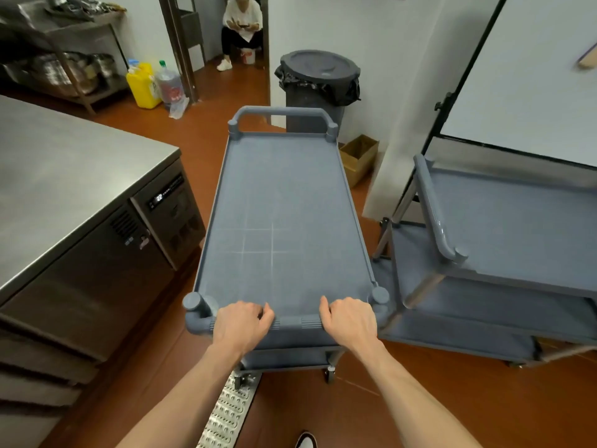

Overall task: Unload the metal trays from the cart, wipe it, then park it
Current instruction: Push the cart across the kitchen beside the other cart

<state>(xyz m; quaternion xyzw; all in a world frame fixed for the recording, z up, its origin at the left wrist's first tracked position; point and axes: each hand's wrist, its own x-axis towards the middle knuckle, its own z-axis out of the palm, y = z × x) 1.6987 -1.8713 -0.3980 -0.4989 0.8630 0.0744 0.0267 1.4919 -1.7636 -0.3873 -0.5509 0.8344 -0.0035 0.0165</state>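
Note:
A grey plastic cart [281, 202] stands lengthwise in front of me on the brown floor, its top shelf bare with faint pale scratch lines. My left hand [240, 323] grips the near push handle [295, 323] on its left part. My right hand [350, 320] grips the same handle on its right part. Both sets of fingers curl over the bar. No metal trays show on the cart's top shelf; its lower shelves are mostly hidden.
A second grey cart [504, 240] stands close on the right, almost touching. A steel counter [64, 176] runs along the left. A black lidded bin [318, 88] and a cardboard box [358, 156] stand ahead by the wall. A person crouches in the far doorway [242, 30]. A floor drain grate [226, 412] lies underfoot.

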